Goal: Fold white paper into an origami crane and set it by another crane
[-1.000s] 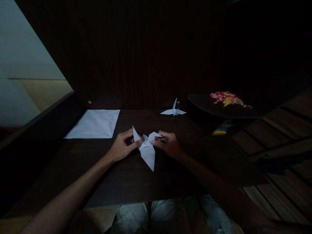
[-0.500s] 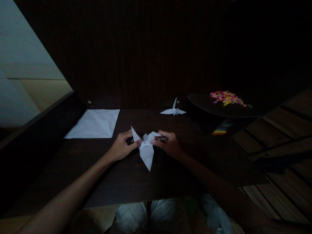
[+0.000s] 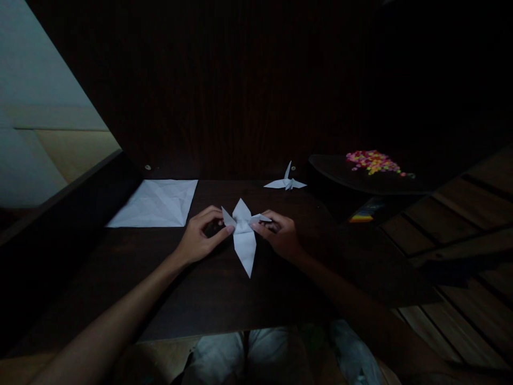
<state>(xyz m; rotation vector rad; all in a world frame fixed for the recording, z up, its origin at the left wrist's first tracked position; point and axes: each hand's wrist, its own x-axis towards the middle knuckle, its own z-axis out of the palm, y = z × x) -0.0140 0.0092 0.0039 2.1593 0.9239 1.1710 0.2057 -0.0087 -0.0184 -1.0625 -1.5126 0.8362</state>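
Note:
A white folded paper crane (image 3: pixel 244 238) is held between both hands over the dark wooden desk (image 3: pixel 208 289). My left hand (image 3: pixel 198 238) pinches its left point with thumb and fingers. My right hand (image 3: pixel 280 235) pinches its right point. One wing points up and away, the other long wing points down toward me. The scene is dim.
A creased white paper sheet (image 3: pixel 156 203) lies at the back left. A finished small white crane (image 3: pixel 286 182) stands at the back of the desk. A dark raised surface at the right carries a pile of small colourful bits (image 3: pixel 372 161). Wooden slats (image 3: pixel 460 224) lie further right.
The crane's wings have spread apart: the upper flap now stands up in the middle and the lower wing has turned straight toward me. Both hands stayed nearly in place.

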